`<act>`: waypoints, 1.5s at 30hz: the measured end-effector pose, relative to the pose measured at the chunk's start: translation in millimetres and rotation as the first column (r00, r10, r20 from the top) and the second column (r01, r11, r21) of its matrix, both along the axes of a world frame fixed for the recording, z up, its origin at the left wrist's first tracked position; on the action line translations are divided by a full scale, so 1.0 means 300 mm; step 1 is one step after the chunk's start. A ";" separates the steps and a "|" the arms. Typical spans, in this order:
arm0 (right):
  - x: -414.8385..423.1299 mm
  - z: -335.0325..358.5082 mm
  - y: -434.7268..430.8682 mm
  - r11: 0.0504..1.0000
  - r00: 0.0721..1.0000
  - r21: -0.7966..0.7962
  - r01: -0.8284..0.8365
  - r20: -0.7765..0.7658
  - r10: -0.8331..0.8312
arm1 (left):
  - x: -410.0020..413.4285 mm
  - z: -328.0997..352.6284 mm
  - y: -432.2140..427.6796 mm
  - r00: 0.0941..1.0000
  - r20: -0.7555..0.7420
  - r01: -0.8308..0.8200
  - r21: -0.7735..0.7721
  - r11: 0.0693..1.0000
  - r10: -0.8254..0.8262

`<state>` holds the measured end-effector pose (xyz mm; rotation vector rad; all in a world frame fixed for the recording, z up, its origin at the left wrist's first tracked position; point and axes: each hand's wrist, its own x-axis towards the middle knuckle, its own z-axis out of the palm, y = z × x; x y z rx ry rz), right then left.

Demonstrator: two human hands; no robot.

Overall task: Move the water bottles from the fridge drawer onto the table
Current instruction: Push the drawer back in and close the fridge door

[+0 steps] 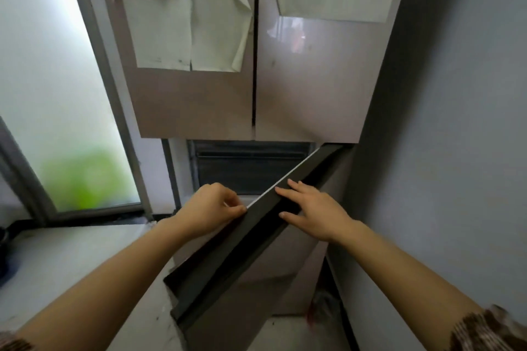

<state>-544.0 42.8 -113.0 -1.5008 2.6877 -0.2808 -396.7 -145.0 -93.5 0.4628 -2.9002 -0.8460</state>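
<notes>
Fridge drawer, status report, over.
Left hand pinching the lower door's top edge, right hand flat on it. Door swung open, fridge drawer behind, shut. No bottles visible.

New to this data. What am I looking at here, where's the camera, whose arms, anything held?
There is one picture, from a wide-angle camera worn on a person's head, looking forward and down. That explains the bent lines. There is no robot: the two bare arms are the wearer's own.

Ahead stands a beige fridge with torn paper sheets stuck on its closed upper doors. Below them, a lower door is swung partly open. The left hand pinches the door's upper edge; the right hand lies flat and open on its dark inner side. Behind it shows a dark drawer front.

No water bottles show yet. A pale counter sits at the lower left, below a frosted window.
</notes>
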 end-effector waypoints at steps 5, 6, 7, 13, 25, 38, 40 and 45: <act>-0.008 -0.016 -0.236 0.998 0.989 -0.020 0.066 -0.135 -0.068 | -0.028 0.022 -0.166 0.998 0.054 -0.020 -0.119 0.993 0.026; -0.012 -0.026 -0.284 0.995 0.986 -0.030 0.092 -0.139 -0.095 | -0.033 0.023 -0.196 0.998 0.067 -0.004 -0.135 0.991 0.013; -0.017 -0.032 -0.330 0.992 0.982 -0.038 0.117 -0.146 -0.122 | -0.039 0.017 -0.227 0.997 0.082 0.019 -0.168 0.986 -0.006; -0.079 -0.043 -0.566 0.975 0.950 -0.008 0.223 -0.222 -0.219 | -0.113 -0.091 -0.429 0.982 0.187 0.081 -0.510 0.856 0.018; -0.184 -0.159 -0.804 0.977 0.748 -0.156 0.144 -0.630 -0.211 | -0.300 -0.242 -0.852 0.953 -0.144 0.040 -0.812 0.583 -0.266; -0.338 -0.224 -0.845 0.997 0.511 -0.074 0.027 -0.856 -0.077 | -0.398 -0.320 -0.964 0.929 -0.269 -0.132 -0.882 0.452 -0.253; -0.323 -0.221 -0.848 0.996 0.521 -0.085 0.002 -0.850 -0.073 | -0.398 -0.322 -0.962 0.925 -0.282 -0.148 -0.884 0.444 -0.254; -0.254 -0.052 -0.845 0.931 0.631 -0.348 -0.113 -0.749 -0.203 | -0.386 -0.275 -0.946 0.868 -0.407 -0.246 -0.850 0.466 -0.285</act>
